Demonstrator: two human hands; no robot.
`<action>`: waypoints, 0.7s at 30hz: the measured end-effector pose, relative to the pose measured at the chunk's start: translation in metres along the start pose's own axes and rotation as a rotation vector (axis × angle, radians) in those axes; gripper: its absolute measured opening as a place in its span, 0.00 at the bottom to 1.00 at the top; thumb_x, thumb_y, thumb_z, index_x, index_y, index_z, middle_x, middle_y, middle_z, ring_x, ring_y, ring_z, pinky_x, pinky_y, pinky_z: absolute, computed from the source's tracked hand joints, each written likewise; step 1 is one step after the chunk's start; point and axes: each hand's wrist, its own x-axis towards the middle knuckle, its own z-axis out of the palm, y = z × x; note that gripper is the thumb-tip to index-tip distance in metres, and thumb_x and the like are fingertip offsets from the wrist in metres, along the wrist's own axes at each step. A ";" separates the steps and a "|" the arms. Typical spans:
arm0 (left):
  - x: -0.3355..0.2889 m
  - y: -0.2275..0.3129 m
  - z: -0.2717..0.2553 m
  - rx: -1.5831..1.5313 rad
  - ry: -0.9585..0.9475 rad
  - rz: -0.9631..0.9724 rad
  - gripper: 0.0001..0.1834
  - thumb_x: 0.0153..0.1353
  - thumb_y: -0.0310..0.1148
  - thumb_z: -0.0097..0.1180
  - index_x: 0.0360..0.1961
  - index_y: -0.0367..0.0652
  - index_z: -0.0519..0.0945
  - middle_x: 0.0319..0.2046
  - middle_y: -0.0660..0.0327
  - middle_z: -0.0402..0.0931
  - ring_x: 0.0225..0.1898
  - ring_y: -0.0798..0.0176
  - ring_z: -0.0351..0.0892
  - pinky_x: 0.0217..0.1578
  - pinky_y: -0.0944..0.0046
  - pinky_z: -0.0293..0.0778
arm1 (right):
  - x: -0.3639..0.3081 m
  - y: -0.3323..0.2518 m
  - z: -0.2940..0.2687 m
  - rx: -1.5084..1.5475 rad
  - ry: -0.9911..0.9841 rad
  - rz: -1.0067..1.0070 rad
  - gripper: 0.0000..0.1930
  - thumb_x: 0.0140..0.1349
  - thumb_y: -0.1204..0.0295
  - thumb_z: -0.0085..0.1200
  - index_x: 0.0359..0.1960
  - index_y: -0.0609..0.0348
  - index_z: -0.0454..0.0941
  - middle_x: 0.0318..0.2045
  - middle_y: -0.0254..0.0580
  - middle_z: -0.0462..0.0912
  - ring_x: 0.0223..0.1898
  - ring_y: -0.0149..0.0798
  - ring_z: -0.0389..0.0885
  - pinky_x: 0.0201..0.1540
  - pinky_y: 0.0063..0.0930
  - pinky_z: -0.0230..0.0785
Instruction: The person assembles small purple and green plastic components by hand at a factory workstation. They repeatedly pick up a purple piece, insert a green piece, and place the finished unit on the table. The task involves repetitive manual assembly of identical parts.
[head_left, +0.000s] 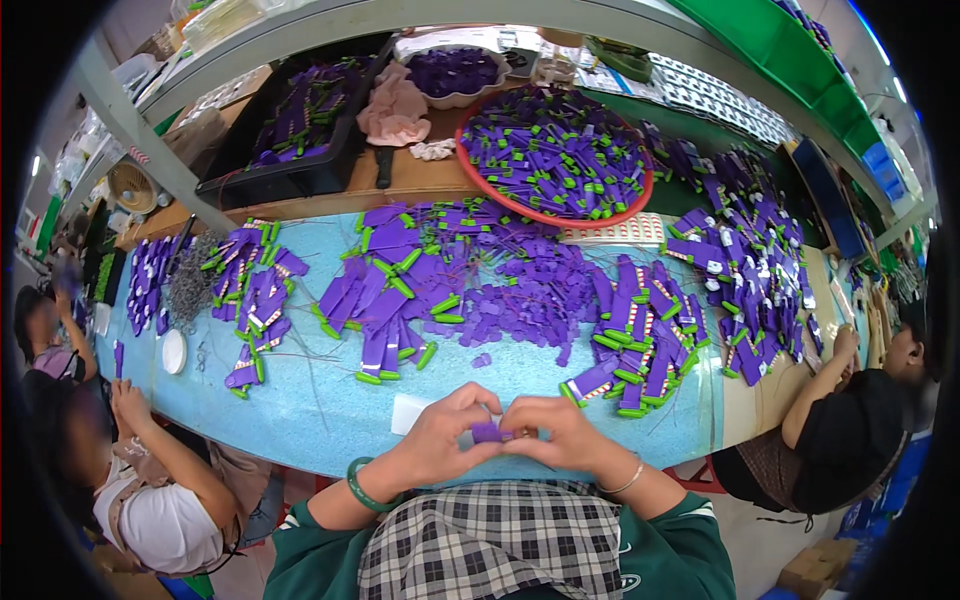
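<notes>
Close to the table's near edge, my left hand (447, 432) and my right hand (562, 428) meet, pinching a small purple plastic piece (488, 432) between their fingertips. Fingers hide part of it. Beside my left hand lies a white card (406, 412). Ahead of my hands is a heap of loose small purple pieces (530, 300). Purple parts with green ends (385, 290), thin wires among them, lie to its left. A similar pile of purple and green parts (645, 335) lies to its right.
A red basin (462, 165) full of purple-green parts stands at the back, beside a white bowl (440, 98) and a black tray (290, 185). A white round lid (174, 352) lies left on the blue tabletop (320, 400). Co-workers sit at left (165, 510) and right (850, 440).
</notes>
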 end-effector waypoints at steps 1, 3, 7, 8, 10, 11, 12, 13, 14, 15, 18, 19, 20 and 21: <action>-0.001 0.000 -0.004 0.001 -0.060 -0.020 0.07 0.48 0.24 0.64 0.30 0.38 0.80 0.36 0.58 0.75 0.35 0.61 0.77 0.38 0.64 0.72 | 0.001 -0.005 0.004 -0.039 0.011 -0.021 0.05 0.54 0.75 0.61 0.30 0.60 0.78 0.26 0.39 0.77 0.27 0.39 0.78 0.26 0.28 0.69; -0.001 0.011 -0.014 0.035 -0.137 -0.110 0.06 0.49 0.24 0.63 0.27 0.36 0.79 0.30 0.58 0.76 0.32 0.64 0.77 0.35 0.65 0.72 | -0.002 0.000 -0.004 -0.251 0.067 -0.054 0.05 0.53 0.74 0.61 0.29 0.59 0.77 0.25 0.39 0.76 0.26 0.39 0.78 0.26 0.30 0.70; -0.019 0.015 -0.045 -0.098 0.080 -0.252 0.05 0.57 0.26 0.57 0.32 0.36 0.75 0.28 0.59 0.75 0.31 0.65 0.75 0.32 0.65 0.71 | -0.005 0.021 -0.037 -1.008 0.231 0.001 0.04 0.47 0.73 0.57 0.26 0.53 0.79 0.24 0.36 0.74 0.27 0.37 0.75 0.28 0.31 0.71; -0.021 0.018 -0.048 -0.205 0.209 -0.306 0.05 0.59 0.25 0.55 0.34 0.36 0.73 0.29 0.60 0.76 0.31 0.66 0.75 0.33 0.65 0.71 | -0.003 0.022 -0.046 -1.055 0.218 -0.015 0.03 0.47 0.73 0.56 0.26 0.53 0.78 0.26 0.35 0.74 0.29 0.37 0.74 0.28 0.30 0.71; -0.020 0.015 -0.051 -0.347 0.439 -0.268 0.05 0.62 0.25 0.51 0.39 0.37 0.71 0.29 0.59 0.75 0.31 0.66 0.75 0.34 0.64 0.72 | 0.003 0.023 -0.060 -1.150 0.191 -0.045 0.03 0.47 0.73 0.53 0.25 0.53 0.78 0.29 0.35 0.73 0.33 0.36 0.74 0.30 0.29 0.71; -0.018 0.007 -0.050 -0.378 0.542 -0.174 0.06 0.64 0.25 0.49 0.41 0.38 0.69 0.29 0.59 0.75 0.31 0.64 0.75 0.35 0.63 0.72 | 0.003 0.025 -0.062 -1.199 0.099 -0.002 0.05 0.46 0.74 0.52 0.26 0.54 0.78 0.33 0.35 0.73 0.38 0.37 0.73 0.33 0.28 0.71; -0.016 0.001 -0.050 -0.406 0.646 -0.079 0.07 0.65 0.26 0.46 0.43 0.39 0.67 0.29 0.59 0.74 0.31 0.63 0.75 0.36 0.62 0.73 | 0.003 0.028 -0.063 -1.197 0.073 -0.006 0.05 0.46 0.74 0.52 0.26 0.54 0.78 0.32 0.35 0.73 0.37 0.37 0.73 0.33 0.28 0.71; -0.013 0.001 -0.047 -0.447 0.686 -0.020 0.06 0.69 0.28 0.41 0.44 0.40 0.66 0.28 0.58 0.72 0.31 0.62 0.73 0.37 0.60 0.73 | 0.004 0.030 -0.064 -1.196 0.048 -0.010 0.06 0.45 0.74 0.52 0.27 0.54 0.78 0.31 0.35 0.73 0.36 0.37 0.73 0.33 0.29 0.71; -0.011 -0.001 -0.043 -0.484 0.698 -0.011 0.07 0.69 0.29 0.41 0.45 0.40 0.66 0.29 0.58 0.73 0.31 0.64 0.74 0.37 0.61 0.73 | 0.004 0.032 -0.065 -1.195 0.023 -0.014 0.06 0.45 0.74 0.52 0.27 0.54 0.78 0.30 0.35 0.72 0.35 0.37 0.73 0.33 0.29 0.71; -0.011 -0.003 -0.039 -0.519 0.716 -0.003 0.07 0.69 0.30 0.41 0.45 0.40 0.66 0.30 0.58 0.74 0.32 0.65 0.75 0.38 0.62 0.73 | 0.003 0.035 -0.067 -1.155 0.026 -0.019 0.06 0.46 0.75 0.53 0.28 0.55 0.79 0.30 0.36 0.73 0.34 0.37 0.74 0.33 0.29 0.72; -0.013 -0.020 -0.025 -0.450 0.648 -0.089 0.09 0.70 0.32 0.40 0.45 0.39 0.68 0.32 0.58 0.76 0.33 0.65 0.77 0.39 0.64 0.74 | 0.002 0.032 -0.063 -0.855 0.107 0.037 0.06 0.49 0.79 0.56 0.30 0.58 0.79 0.29 0.38 0.77 0.31 0.37 0.77 0.31 0.26 0.73; -0.013 -0.023 -0.017 -0.390 0.602 -0.138 0.09 0.70 0.32 0.40 0.45 0.38 0.69 0.32 0.58 0.77 0.33 0.65 0.77 0.38 0.64 0.74 | 0.005 0.020 -0.056 -0.630 0.170 0.095 0.06 0.50 0.80 0.56 0.31 0.60 0.78 0.29 0.39 0.78 0.29 0.36 0.78 0.30 0.25 0.73; -0.011 -0.025 -0.008 -0.331 0.555 -0.188 0.09 0.69 0.32 0.41 0.44 0.38 0.69 0.32 0.58 0.78 0.33 0.66 0.78 0.38 0.64 0.74 | 0.007 0.014 -0.049 -0.405 0.226 0.155 0.06 0.52 0.82 0.57 0.32 0.62 0.78 0.29 0.40 0.79 0.28 0.35 0.80 0.29 0.24 0.74; -0.008 -0.026 -0.001 -0.281 0.460 -0.251 0.09 0.69 0.31 0.41 0.44 0.37 0.70 0.31 0.58 0.78 0.33 0.65 0.78 0.37 0.64 0.75 | 0.002 0.014 -0.042 -0.099 0.241 0.291 0.05 0.55 0.83 0.57 0.34 0.65 0.77 0.31 0.41 0.82 0.26 0.31 0.82 0.25 0.21 0.74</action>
